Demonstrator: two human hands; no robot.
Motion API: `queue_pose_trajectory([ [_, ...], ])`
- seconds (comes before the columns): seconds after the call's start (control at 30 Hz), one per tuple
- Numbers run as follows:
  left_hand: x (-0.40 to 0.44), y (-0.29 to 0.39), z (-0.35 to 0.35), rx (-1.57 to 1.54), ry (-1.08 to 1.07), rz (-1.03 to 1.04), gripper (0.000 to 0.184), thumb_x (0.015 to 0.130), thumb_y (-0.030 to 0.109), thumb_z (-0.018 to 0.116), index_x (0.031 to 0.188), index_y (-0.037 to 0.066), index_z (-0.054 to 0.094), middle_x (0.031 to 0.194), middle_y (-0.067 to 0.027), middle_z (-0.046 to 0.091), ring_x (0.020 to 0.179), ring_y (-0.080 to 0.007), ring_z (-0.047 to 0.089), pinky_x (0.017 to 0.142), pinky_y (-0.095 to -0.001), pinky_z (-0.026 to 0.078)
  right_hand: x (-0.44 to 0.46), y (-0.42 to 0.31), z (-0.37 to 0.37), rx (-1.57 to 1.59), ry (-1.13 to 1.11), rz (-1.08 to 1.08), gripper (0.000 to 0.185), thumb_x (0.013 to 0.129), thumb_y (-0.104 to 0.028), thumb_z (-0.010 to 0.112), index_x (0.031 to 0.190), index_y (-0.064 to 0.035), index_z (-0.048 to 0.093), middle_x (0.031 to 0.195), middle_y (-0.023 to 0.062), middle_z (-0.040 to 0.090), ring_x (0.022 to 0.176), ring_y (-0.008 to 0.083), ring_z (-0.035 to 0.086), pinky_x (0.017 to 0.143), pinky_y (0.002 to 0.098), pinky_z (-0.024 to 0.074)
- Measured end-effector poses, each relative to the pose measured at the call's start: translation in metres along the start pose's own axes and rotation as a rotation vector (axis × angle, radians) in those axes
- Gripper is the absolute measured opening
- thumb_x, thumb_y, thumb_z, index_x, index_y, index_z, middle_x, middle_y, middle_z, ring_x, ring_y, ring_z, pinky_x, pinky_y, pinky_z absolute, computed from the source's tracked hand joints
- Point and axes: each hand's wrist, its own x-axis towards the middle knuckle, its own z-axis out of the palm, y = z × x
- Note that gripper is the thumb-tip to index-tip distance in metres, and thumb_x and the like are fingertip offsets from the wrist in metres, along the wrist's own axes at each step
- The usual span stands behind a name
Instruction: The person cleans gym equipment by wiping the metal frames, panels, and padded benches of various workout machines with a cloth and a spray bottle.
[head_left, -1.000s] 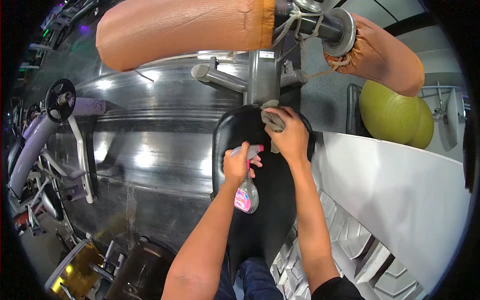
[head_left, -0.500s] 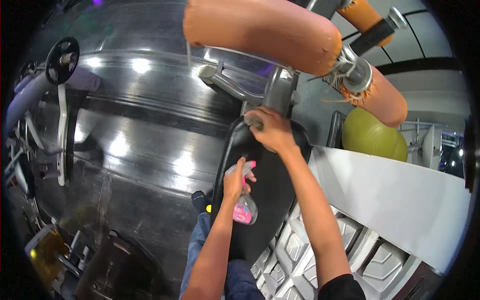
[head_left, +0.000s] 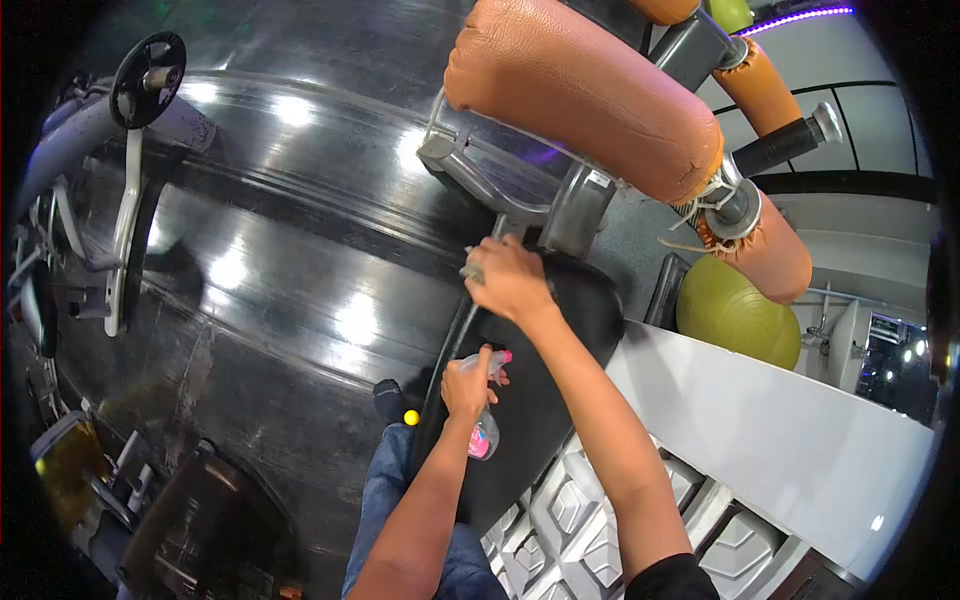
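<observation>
My left hand [head_left: 466, 386] is closed around the neck of a clear spray bottle [head_left: 484, 438] with a pink nozzle and a pink label. The bottle hangs upright-ish above a black padded bench [head_left: 575, 320]. At the bench's far left corner, my right hand [head_left: 508, 278] is closed over a small greyish cloth [head_left: 471, 271] and rests against the pad's edge. Only a bit of the cloth shows beside the fingers; the palm hides the rest.
Orange-brown padded rollers [head_left: 590, 95] on a metal frame rise beyond the bench. To the right are a green exercise ball [head_left: 735, 315] and a white counter [head_left: 770, 395]. Gym equipment with a black wheel [head_left: 147, 80] stands left. A yellow ball [head_left: 411, 418] lies near my foot.
My right hand has moved with the cloth from the middle of the bench's far end to its left corner. The left hand still holds the spray bottle. The camera view has shifted slightly.
</observation>
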Motion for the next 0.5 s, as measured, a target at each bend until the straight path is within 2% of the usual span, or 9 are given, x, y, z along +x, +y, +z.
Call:
queue_pose_trajectory([
  [0.07, 0.003, -0.005, 0.000, -0.007, -0.004, 0.000, 0.047, 0.090, 0.042, 0.056, 0.080, 0.002, 0.076, 0.063, -0.0060, 0.071, 0.039, -0.0143, 0.059, 0.043, -0.0272, 0.047, -0.017, -0.004, 0.003, -0.032, -0.102, -0.201, 0.031, 0.074, -0.026, 0.069, 0.102, -0.0146, 0.069, 0.108, 0.0024, 0.063, 0.107, 0.0277, 0.058, 0.084, 0.0460, 0.0531],
  [0.1, 0.004, -0.007, 0.000, -0.002, -0.006, 0.015, 0.047, 0.090, 0.043, 0.056, 0.080, 0.002, 0.077, 0.063, -0.0058, 0.070, 0.039, -0.0144, 0.059, 0.043, -0.0273, 0.047, -0.026, -0.004, 0.006, 0.001, -0.125, -0.281, 0.032, 0.069, -0.022, 0.071, 0.100, -0.0148, 0.068, 0.102, 0.0007, 0.062, 0.101, 0.0258, 0.058, 0.080, 0.0433, 0.0549],
  [0.2, 0.005, -0.006, 0.001, -0.024, -0.018, 0.008, 0.048, 0.090, 0.044, 0.055, 0.080, 0.003, 0.077, 0.062, -0.0059, 0.070, 0.039, -0.0145, 0.059, 0.042, -0.0275, 0.048, -0.045, 0.014, -0.001, 0.020, -0.118, -0.374, 0.033, 0.068, -0.018, 0.072, 0.100, -0.0170, 0.068, 0.106, -0.0031, 0.063, 0.099, 0.0240, 0.058, 0.076, 0.0398, 0.0560],
  [0.3, 0.002, 0.000, -0.002, -0.049, -0.036, -0.013, 0.048, 0.091, 0.044, 0.055, 0.080, 0.003, 0.076, 0.062, -0.0063, 0.070, 0.039, -0.0145, 0.059, 0.041, -0.0274, 0.047, -0.054, 0.049, -0.018, 0.059, 0.081, -0.320, 0.036, 0.068, -0.013, 0.072, 0.103, -0.0207, 0.068, 0.115, -0.0063, 0.063, 0.096, 0.0225, 0.059, 0.078, 0.0359, 0.0559],
  [0.43, 0.002, -0.001, -0.003, -0.057, -0.045, 0.005, 0.048, 0.091, 0.043, 0.055, 0.079, 0.002, 0.076, 0.062, -0.0071, 0.069, 0.038, -0.0147, 0.058, 0.040, -0.0269, 0.046, -0.056, 0.078, -0.019, 0.148, 0.451, -0.051, 0.038, 0.071, -0.006, 0.070, 0.108, -0.0162, 0.068, 0.114, 0.0032, 0.063, 0.103, 0.0274, 0.061, 0.083, 0.0369, 0.0542],
  [0.5, 0.001, 0.001, -0.002, -0.070, -0.036, 0.005, 0.048, 0.092, 0.043, 0.055, 0.079, 0.002, 0.076, 0.062, -0.0071, 0.069, 0.038, -0.0149, 0.058, 0.040, -0.0270, 0.046, -0.049, 0.080, -0.005, 0.178, 0.497, -0.026, 0.038, 0.071, -0.008, 0.072, 0.108, -0.0174, 0.067, 0.115, 0.0029, 0.063, 0.102, 0.0284, 0.062, 0.082, 0.0382, 0.0541],
])
